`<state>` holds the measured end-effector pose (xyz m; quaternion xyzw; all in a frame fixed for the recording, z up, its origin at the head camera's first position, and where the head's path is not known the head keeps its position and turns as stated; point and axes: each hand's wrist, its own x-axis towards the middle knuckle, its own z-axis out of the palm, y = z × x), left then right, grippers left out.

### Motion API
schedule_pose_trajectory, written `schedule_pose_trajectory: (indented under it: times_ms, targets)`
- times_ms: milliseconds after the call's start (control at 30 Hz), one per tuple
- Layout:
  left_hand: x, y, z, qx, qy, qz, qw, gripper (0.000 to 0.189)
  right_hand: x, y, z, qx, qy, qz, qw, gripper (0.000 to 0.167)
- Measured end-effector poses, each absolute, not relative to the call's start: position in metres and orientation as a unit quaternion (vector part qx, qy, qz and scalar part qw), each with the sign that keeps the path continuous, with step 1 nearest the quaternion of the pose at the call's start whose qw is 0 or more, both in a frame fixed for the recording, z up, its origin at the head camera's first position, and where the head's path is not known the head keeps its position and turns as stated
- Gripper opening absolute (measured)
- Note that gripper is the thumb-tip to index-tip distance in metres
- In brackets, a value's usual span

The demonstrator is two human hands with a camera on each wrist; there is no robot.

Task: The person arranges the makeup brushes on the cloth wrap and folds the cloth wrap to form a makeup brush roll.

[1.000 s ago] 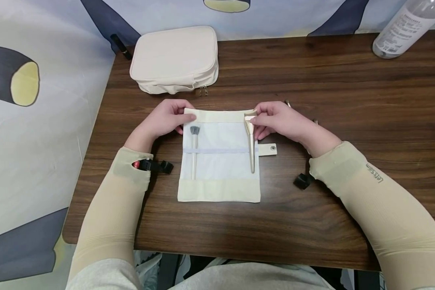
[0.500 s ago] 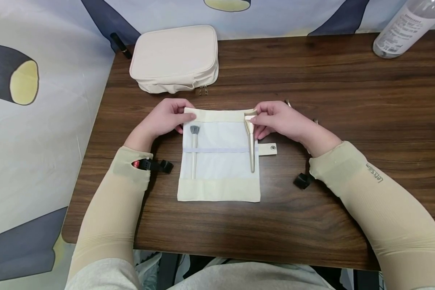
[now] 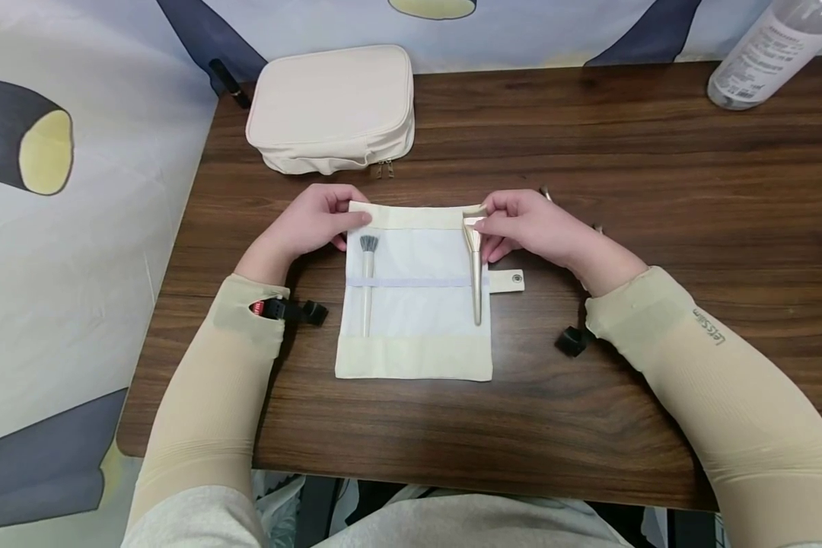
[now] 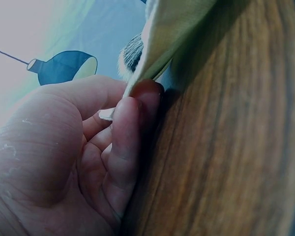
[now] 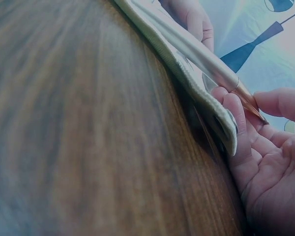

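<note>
Cream brush roll spread flat mid-desk, far corners pinched by left hand and right hand, fingers curled under the top flap, apparently lifting it over the grey-bristled brush and gold brush under the elastic strap.

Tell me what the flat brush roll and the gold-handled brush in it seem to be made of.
The brush roll looks like matte cream canvas with a paler lining: woven, soft edges, lifted at its top corners by the left hand and right hand. The gold-handled brush appears metal or metallised plastic, judging by its smooth shine.
</note>
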<state>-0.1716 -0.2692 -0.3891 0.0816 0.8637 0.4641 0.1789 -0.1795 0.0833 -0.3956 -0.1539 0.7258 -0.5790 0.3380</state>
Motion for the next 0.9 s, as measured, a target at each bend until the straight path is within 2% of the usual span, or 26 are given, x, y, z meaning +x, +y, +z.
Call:
schedule_pose_trajectory:
  times_ms: [900]
  targets:
    - [-0.1712,-0.2690,-0.3886,0.080,0.862,0.466,0.180,0.012,-0.1784,0.0833,-0.3927,-0.148,0.723,-0.582,0.342,0.021]
